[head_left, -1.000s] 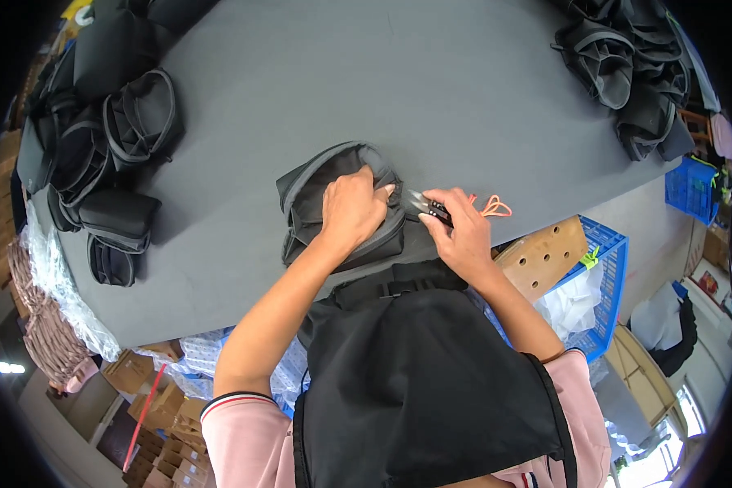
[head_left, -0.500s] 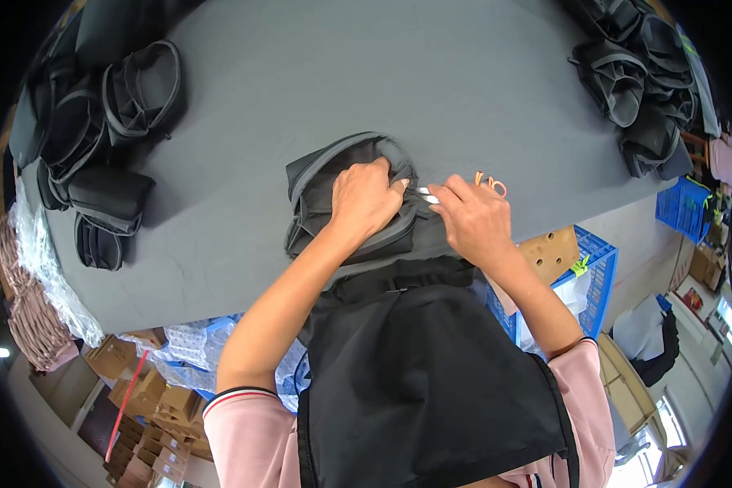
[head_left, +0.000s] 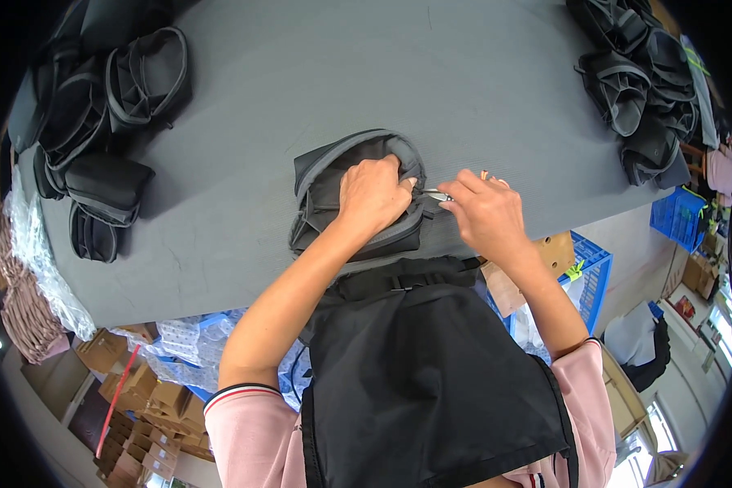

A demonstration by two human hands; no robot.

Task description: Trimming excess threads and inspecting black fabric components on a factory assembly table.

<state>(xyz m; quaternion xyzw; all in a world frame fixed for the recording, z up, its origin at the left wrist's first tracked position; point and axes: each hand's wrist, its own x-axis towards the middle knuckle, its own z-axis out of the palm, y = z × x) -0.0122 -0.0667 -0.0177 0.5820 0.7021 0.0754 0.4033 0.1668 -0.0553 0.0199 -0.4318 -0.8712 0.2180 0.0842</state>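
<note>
A dark grey fabric bag (head_left: 325, 183) lies on the grey table (head_left: 382, 73) near its front edge. My left hand (head_left: 372, 193) presses flat on the bag's right side, fingers curled over its rim. Just right of it, my right hand (head_left: 484, 213) grips small scissors (head_left: 437, 195) with orange handles; the metal tips point at the bag's edge by my left fingers. The blades are mostly hidden by my fingers.
A pile of similar dark bags (head_left: 89, 122) sits at the table's left end, another pile (head_left: 642, 89) at the far right. A blue crate (head_left: 586, 276) and cardboard boxes (head_left: 138, 382) stand below the table edge. A black apron (head_left: 431, 382) covers my front.
The view has shifted, so the bag and both hands sit a little lower and more central. My right hand with the scissors has come closer to the bag's edge.
</note>
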